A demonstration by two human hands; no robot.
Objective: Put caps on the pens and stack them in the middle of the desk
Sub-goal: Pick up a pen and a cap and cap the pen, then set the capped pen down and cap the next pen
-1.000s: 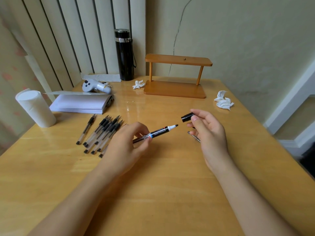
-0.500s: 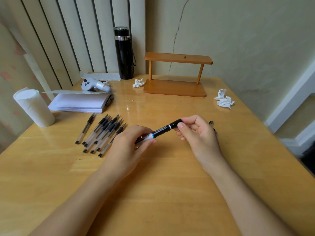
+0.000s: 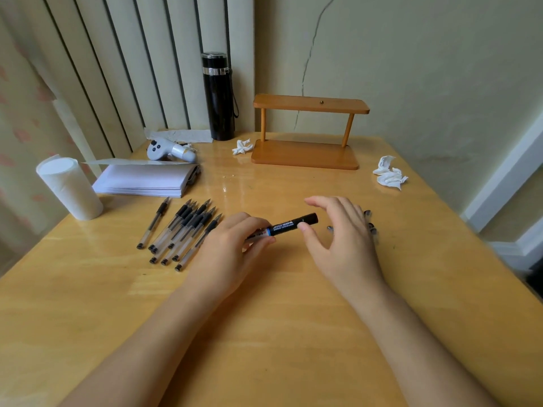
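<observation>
My left hand point(image 3: 232, 248) grips a black marker point(image 3: 289, 224) with a blue band by its rear end; its black cap is on and points right. My right hand point(image 3: 340, 239) hovers just right of the capped end with fingers spread and relaxed, holding nothing. Several uncapped clear pens point(image 3: 182, 230) with black grips lie side by side to the left of my left hand. Small dark pen caps point(image 3: 370, 226) peek out on the desk behind my right hand, mostly hidden by it.
On the wooden desk point(image 3: 264, 333) stand a paper roll point(image 3: 70, 188), a white paper stack point(image 3: 144, 179), a grey controller point(image 3: 170, 149), a black flask point(image 3: 219, 96) and a wooden shelf point(image 3: 307, 154). Crumpled tissues point(image 3: 389, 176) lie at the right.
My right hand brought the black cap to the marker's white tip, pushed it on, then let go and opened. The left hand kept its hold on the marker.
</observation>
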